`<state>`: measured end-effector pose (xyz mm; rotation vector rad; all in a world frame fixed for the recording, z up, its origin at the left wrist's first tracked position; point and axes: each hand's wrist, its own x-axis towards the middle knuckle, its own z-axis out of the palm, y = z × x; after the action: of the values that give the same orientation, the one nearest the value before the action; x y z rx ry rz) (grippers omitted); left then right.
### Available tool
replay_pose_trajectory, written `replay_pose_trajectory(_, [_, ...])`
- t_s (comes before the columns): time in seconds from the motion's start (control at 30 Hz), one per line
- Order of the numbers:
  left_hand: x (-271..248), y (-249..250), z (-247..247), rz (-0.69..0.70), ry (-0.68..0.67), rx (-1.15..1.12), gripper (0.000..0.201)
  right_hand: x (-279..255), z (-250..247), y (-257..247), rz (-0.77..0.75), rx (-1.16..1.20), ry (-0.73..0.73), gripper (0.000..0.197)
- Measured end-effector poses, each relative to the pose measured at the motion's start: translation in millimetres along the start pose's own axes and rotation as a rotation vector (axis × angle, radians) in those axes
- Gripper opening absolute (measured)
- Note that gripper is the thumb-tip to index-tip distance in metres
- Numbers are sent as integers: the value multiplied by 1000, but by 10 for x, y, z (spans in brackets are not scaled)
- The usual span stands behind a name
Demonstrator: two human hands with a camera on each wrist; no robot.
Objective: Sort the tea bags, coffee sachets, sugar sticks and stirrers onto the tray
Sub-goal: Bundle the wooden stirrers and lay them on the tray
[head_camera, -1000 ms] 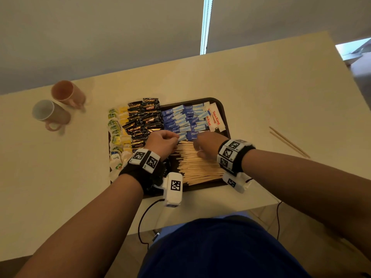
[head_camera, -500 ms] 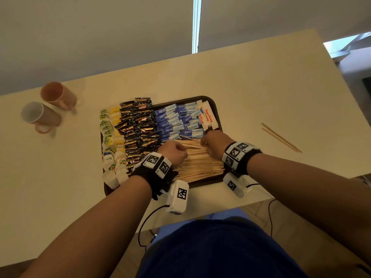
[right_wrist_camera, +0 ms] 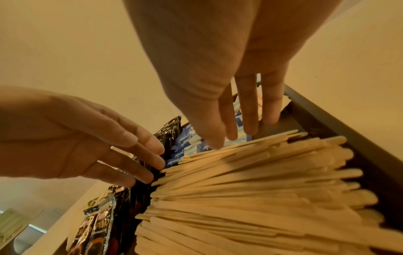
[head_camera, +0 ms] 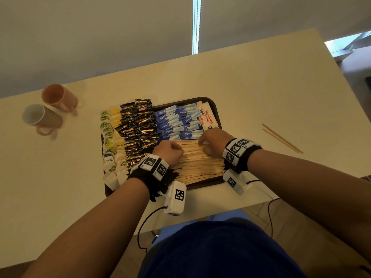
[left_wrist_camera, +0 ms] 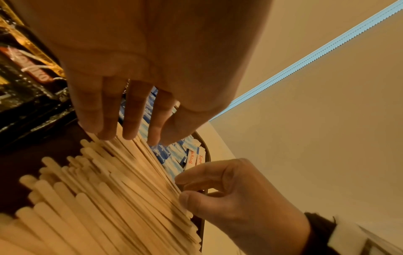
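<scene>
Hands (head_camera: 191, 146) lower on stirrers (head_camera: 200, 163) (slightly)

Dark tray (head_camera: 217, 112) is packed in neat bands. Tea bags (head_camera: 111, 145), green, yellow and white, run down its left edge, with black-and-gold coffee sachets (head_camera: 138, 133) just beside them. Blue sugar sticks (head_camera: 176, 123) fill the far right, with white red-lettered ones alongside. Pale wooden stirrers (head_camera: 198, 163) lie flat, stacked across the near right; two more stirrers (head_camera: 281, 138) sit off on the table, well apart.
</scene>
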<state>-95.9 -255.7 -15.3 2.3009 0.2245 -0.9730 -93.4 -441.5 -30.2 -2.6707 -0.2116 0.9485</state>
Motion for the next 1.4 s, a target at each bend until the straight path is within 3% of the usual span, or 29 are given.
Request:
replay_pose_trajectory(0.5, [-14, -83, -64, -5, 30, -87, 13, 58, 34, -105, -30, -130, -95, 33])
replay_pose_trajectory(0.77, [-45, -85, -158, 5, 66, -119, 14, 103, 67, -194, -173, -287, -110, 62])
replay_pose_trajectory(1.1, [-100, -123, -214, 33, 105, -177, 12, 45, 140, -176, -290, -339, -88, 55])
replay_pose_trajectory(1.33, [-109, -182, -245, 21, 125, -204, 12, -3, 167, -171, -283, -286, -33, 45])
replay_pose_trajectory(1.4, [-110, -186, -242, 16, 121, -207, 12, -19, 189, -172, -257, -266, -77, 36])
